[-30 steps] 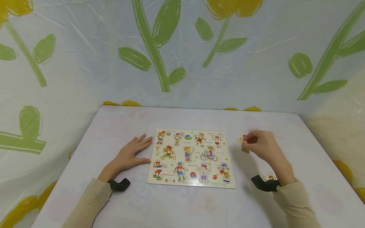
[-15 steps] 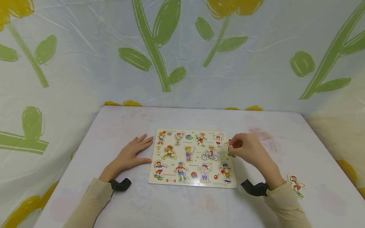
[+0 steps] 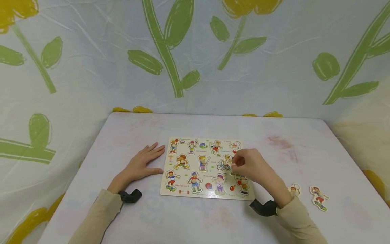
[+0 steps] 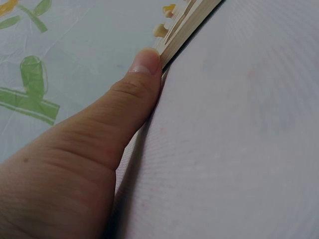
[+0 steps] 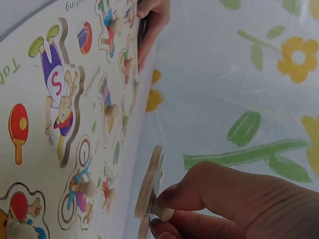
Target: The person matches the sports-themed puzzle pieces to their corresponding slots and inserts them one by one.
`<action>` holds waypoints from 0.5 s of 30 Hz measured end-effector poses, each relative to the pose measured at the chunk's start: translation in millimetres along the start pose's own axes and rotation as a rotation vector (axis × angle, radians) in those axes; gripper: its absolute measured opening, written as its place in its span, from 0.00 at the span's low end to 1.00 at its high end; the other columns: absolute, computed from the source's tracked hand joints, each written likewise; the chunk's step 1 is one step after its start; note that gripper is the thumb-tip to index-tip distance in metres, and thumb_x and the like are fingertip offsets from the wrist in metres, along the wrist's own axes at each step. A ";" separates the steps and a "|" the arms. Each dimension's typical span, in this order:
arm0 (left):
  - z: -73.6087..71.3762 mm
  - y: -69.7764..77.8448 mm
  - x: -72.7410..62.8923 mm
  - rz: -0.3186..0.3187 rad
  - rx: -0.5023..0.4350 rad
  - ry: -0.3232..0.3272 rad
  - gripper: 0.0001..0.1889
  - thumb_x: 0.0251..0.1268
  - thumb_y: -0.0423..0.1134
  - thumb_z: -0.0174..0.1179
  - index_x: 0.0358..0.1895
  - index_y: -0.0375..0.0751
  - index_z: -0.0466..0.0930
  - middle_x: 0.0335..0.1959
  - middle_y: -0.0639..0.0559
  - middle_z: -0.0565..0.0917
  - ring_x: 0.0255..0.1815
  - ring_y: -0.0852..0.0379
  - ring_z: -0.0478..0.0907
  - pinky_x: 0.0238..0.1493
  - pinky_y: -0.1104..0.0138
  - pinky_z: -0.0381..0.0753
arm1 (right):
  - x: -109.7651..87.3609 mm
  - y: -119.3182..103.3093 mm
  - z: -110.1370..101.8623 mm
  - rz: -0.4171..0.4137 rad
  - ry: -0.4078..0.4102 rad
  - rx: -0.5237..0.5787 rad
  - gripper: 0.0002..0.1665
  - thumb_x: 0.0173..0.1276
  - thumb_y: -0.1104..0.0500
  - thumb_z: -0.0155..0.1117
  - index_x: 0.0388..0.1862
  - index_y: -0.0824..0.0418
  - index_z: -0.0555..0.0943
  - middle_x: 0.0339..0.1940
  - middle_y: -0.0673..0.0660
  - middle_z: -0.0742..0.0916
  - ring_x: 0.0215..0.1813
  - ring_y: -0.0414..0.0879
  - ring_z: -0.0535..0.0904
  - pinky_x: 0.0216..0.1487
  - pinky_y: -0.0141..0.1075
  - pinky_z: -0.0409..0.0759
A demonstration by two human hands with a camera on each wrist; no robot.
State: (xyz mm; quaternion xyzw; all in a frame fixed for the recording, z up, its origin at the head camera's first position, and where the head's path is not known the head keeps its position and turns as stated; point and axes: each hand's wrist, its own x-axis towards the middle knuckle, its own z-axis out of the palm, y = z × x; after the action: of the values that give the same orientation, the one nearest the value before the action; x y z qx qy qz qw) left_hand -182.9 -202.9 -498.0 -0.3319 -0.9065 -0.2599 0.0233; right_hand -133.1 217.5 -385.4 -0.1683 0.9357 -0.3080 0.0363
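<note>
My left hand (image 3: 143,164) lies spread on the table, fingers straight, beside the left edge of the wooden puzzle board (image 3: 193,166). Its thumb (image 4: 142,69) touches the board's edge in the left wrist view. With thumb and fingers my right hand (image 3: 251,166) pinches a knobbed wooden puzzle piece (image 5: 149,184) by its round knob (image 5: 163,213). That piece is tilted edge-on over the board's right part; its picture is mostly hidden. Several knobbed sports figures sit in the board. The baseball figure (image 5: 57,89) shows as a recessed print without a knob.
Two loose puzzle pieces lie on the table right of the board: a skateboarder (image 3: 319,199) and a tennis player (image 3: 294,189) partly behind the right sleeve. Black devices sit on both wrists. A flower-patterned sheet (image 3: 100,67) hangs behind the table (image 3: 195,223).
My right hand has carried the puzzle piece leftward from the table beside the board to over its right part. Loose pieces have come out from behind the right arm. My left hand keeps its place.
</note>
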 end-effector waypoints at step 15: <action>-1.3 2.7 0.9 -0.007 0.002 -0.007 0.45 0.58 0.61 0.67 0.75 0.44 0.64 0.76 0.53 0.63 0.80 0.47 0.49 0.78 0.47 0.45 | 0.8 -10.3 28.9 -0.022 -0.103 0.004 0.08 0.52 0.68 0.69 0.22 0.56 0.80 0.19 0.47 0.77 0.22 0.41 0.71 0.22 0.32 0.72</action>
State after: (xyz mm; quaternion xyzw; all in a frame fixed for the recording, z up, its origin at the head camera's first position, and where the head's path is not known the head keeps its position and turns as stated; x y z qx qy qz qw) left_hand -182.1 -201.2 -495.5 -0.3294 -0.9080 -0.2582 0.0195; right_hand -125.8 193.1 -402.7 -0.1942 0.9300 -0.3012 0.0812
